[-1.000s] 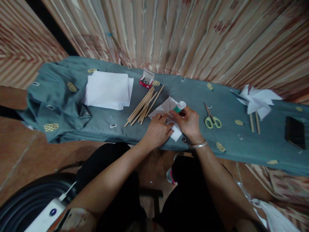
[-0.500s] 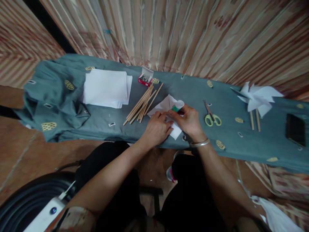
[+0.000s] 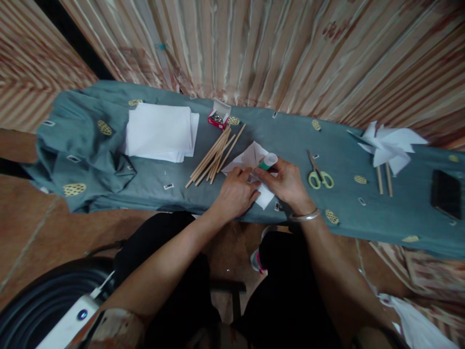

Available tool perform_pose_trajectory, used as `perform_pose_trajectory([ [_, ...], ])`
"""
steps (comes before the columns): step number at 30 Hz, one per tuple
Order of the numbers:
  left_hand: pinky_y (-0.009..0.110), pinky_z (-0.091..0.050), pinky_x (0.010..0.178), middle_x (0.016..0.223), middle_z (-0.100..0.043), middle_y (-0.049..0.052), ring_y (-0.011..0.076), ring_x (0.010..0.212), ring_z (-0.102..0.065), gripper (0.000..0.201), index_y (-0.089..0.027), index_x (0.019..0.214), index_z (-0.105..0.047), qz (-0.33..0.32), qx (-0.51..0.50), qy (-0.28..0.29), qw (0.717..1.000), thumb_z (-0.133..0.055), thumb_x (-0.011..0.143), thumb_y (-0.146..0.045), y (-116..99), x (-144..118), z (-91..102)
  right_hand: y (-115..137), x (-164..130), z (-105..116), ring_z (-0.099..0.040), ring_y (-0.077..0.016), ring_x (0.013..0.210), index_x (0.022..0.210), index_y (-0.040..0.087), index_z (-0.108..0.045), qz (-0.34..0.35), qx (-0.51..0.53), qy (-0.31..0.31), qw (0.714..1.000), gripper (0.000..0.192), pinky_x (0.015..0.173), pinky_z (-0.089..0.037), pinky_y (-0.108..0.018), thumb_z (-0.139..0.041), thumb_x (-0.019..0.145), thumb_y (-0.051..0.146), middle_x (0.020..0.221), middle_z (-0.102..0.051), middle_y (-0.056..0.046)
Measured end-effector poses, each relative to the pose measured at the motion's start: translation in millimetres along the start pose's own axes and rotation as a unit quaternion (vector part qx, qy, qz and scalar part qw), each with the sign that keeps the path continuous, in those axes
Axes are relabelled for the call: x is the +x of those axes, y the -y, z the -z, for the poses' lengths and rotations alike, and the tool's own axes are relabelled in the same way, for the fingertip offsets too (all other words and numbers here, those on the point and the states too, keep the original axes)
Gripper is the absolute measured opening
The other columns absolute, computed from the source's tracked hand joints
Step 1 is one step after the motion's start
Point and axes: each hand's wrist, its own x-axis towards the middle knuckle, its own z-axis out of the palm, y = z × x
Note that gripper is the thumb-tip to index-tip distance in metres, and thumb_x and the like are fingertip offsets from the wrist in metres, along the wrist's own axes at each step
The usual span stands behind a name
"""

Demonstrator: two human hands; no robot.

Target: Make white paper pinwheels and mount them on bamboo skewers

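Note:
My right hand point(image 3: 288, 182) is closed around a glue stick point(image 3: 268, 161), a white tube with a green band, tilted over a cut white paper point(image 3: 250, 154). My left hand point(image 3: 236, 194) grips the same paper, its fingers curled over the middle and pressing it to the cloth. One flap of the paper sticks out below my fingers toward the front edge. The glue stick's lower end is hidden by my hands. Just left of the paper lies a bundle of wooden sticks point(image 3: 214, 157).
White paper sheets point(image 3: 160, 131) are stacked at left. A red box of pins point(image 3: 218, 118) stands open behind the sticks. Right of my hands lie green-handled scissors point(image 3: 319, 175), paper pinwheels point(image 3: 388, 143) on sticks and a black phone point(image 3: 446, 194). A patterned cloth point(image 3: 290, 135) covers the table.
My right hand has shifted very slightly right with the glue stick. My left hand stays on the paper, and the other things lie as before.

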Motion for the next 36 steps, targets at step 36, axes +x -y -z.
perform_pose_trajectory([
  [36, 0.047, -0.041, 0.095, 0.136, -0.053, 0.016, 0.032, 0.113, -0.048, 0.033, -0.017, 0.112, -0.07, 0.0, 0.011, -0.002, 1.0, -0.048, 0.095, -0.034, 0, 0, -1.8, -30, 4, 12, -0.065, -0.0215, 0.081, 0.097, 0.021, -0.069, 0.019, 0.124, 0.074, 0.989, 0.023, 0.079, -0.05, -0.039, -0.069, 0.079, 0.035, 0.089, -0.071, -0.004],
])
